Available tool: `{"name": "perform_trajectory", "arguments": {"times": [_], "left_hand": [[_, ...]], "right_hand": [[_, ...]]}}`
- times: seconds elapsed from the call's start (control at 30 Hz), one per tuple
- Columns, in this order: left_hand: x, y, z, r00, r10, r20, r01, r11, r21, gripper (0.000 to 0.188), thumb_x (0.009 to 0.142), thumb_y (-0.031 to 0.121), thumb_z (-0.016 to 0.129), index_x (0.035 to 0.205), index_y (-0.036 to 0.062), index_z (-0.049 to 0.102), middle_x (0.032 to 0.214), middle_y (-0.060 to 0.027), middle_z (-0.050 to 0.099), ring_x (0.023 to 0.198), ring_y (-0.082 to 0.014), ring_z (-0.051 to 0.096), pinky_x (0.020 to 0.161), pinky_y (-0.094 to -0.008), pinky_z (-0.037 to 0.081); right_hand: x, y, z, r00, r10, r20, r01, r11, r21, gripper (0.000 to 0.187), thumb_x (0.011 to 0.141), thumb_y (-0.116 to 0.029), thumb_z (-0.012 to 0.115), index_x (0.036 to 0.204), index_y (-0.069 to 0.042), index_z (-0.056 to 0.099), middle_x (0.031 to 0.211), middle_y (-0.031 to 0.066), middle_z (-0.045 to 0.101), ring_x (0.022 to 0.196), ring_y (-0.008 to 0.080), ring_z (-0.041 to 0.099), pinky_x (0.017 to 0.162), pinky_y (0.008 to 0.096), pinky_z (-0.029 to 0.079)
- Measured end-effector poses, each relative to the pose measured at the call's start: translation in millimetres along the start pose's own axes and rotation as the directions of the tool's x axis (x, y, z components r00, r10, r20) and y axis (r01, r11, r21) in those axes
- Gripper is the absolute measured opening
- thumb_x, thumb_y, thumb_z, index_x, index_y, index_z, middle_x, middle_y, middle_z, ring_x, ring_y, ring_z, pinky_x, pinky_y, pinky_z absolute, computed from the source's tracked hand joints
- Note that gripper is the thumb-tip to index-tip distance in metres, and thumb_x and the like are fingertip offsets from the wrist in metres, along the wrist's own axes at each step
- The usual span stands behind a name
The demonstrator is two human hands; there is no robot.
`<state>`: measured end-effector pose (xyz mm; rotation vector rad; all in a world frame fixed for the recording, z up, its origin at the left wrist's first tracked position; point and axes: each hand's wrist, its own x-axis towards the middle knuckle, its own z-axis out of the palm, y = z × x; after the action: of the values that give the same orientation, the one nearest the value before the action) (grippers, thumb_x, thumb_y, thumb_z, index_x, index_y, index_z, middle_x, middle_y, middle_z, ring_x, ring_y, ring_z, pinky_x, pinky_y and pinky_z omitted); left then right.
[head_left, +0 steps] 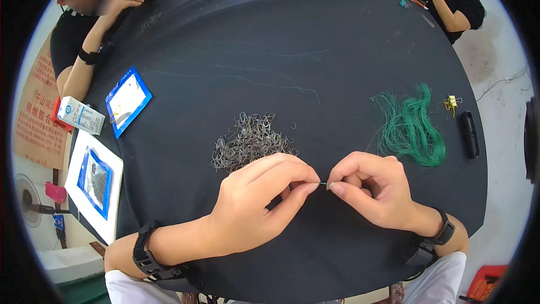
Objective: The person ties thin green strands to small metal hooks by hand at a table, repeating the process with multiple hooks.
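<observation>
In front of me, near the middle of the black tabletop, both my hands come together at the fingertips. My left hand [264, 194] is closed in a pinch of thumb and forefinger. Facing it, my right hand [374, 191] pinches the same way. Between the two pinches a short bit of thin green line [322, 183] shows; whether a hook is in the fingers is hidden. Just beyond my left hand lies a heap of small metal fish hooks [247, 142], partly covered by that hand. A loose bundle of green fishing line [419, 129] rests beyond my right hand.
A black marker [469, 135] and a yellow binder clip [451, 103] lie far right. On the left are a blue-edged packet [128, 101], a small box [81, 115] and a white tray [115, 191] holding a hook packet. Loose threads [242, 73] lie beyond; two people sit across.
</observation>
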<state>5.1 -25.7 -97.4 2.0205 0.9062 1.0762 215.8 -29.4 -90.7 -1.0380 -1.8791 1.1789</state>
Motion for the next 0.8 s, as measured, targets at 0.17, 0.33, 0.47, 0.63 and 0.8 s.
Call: {"name": "perform_trajectory", "arguments": {"times": [0.17, 0.33, 0.47, 0.63, 0.8], "left_hand": [[1.9, -1.7, 1.3, 0.992, 0.120, -0.041, -0.118, 0.991, 0.057, 0.013, 0.074, -0.008, 0.068, 0.085, -0.0017, 0.064, 0.083, -0.0114, 0.065, 0.069, -0.0152, 0.064, 0.058, -0.0234, 0.051], [3.4, -2.0, 2.2, 0.973, 0.222, -0.056, -0.216, 0.972, 0.096, 0.013, 0.072, -0.008, 0.068, 0.082, -0.0022, 0.063, 0.082, -0.0118, 0.065, 0.069, -0.0168, 0.064, 0.059, -0.0247, 0.051], [2.9, -0.3, 2.5, 0.980, 0.194, -0.038, -0.191, 0.979, 0.077, 0.013, 0.072, -0.008, 0.067, 0.083, -0.0020, 0.063, 0.081, -0.0122, 0.065, 0.069, -0.0171, 0.064, 0.060, -0.0256, 0.051], [2.1, 2.0, 0.0, 0.991, 0.130, 0.003, -0.130, 0.990, 0.046, 0.013, 0.074, -0.008, 0.067, 0.085, -0.0028, 0.063, 0.083, -0.0124, 0.064, 0.070, -0.0163, 0.064, 0.061, -0.0244, 0.051], [-2.4, 1.6, 7.1, 0.988, -0.156, -0.011, 0.147, 0.953, -0.264, 0.008, 0.079, -0.006, 0.064, 0.086, -0.0017, 0.062, 0.079, -0.0082, 0.064, 0.066, -0.0121, 0.062, 0.057, -0.0218, 0.051]], "right_hand": [[-1.2, 0.1, -0.1, 1.000, -0.022, -0.005, 0.022, 0.999, 0.027, 0.004, 0.084, -0.002, 0.062, 0.087, -0.004, 0.061, 0.049, -0.0042, 0.041, 0.043, 0.0007, 0.032, 0.043, 0.0213, 0.023], [-3.3, -0.3, 1.1, 0.999, -0.032, -0.008, 0.032, 0.998, 0.045, 0.005, 0.084, -0.002, 0.062, 0.088, -0.003, 0.061, 0.049, -0.0040, 0.041, 0.043, 0.0007, 0.032, 0.043, 0.0214, 0.023], [-4.6, -2.5, -0.3, 0.999, -0.033, 0.002, 0.033, 0.999, 0.019, 0.005, 0.084, -0.002, 0.061, 0.090, -0.004, 0.060, 0.049, -0.0038, 0.042, 0.043, 0.0009, 0.032, 0.043, 0.0218, 0.023], [-3.0, -4.0, -4.3, 0.999, -0.013, 0.037, 0.014, 1.000, -0.004, 0.004, 0.085, -0.003, 0.060, 0.089, -0.003, 0.060, 0.049, -0.0040, 0.042, 0.043, 0.0008, 0.032, 0.043, 0.0218, 0.022], [-3.0, -4.6, -3.2, 0.998, 0.034, 0.061, -0.037, 0.998, 0.057, 0.003, 0.086, -0.003, 0.059, 0.089, -0.003, 0.059, 0.051, -0.0056, 0.041, 0.045, -0.0001, 0.030, 0.044, 0.0214, 0.021]]}}
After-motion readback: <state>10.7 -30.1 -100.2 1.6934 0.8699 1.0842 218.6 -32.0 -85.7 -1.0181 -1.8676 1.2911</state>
